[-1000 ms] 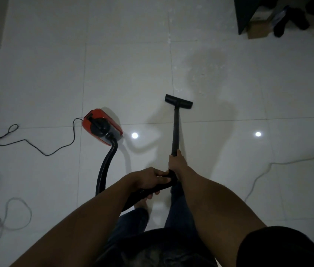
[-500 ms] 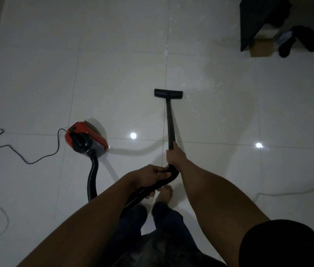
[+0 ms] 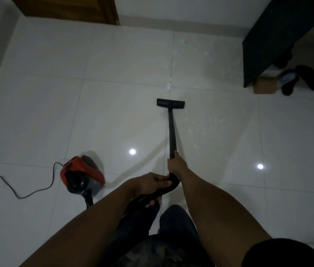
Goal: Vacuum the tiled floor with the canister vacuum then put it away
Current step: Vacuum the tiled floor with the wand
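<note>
A red and grey canister vacuum sits on the white tiled floor at lower left. Its black hose curves down out of sight behind my left arm. My right hand grips the lower end of the black wand. My left hand holds the curved black handle just behind it. The flat black floor head rests on the tiles ahead of me, beside a tile joint. Pale dust specks lie just beyond the head.
A black power cord snakes across the floor at left. A dark cabinet stands at upper right, with a cardboard box and dark shoes beside it. A wooden door is at the top. My legs are below.
The floor head has moved forward across the tiles toward the far wall. The view has tilted up, showing the door and wall. The canister has trailed along on my left.
</note>
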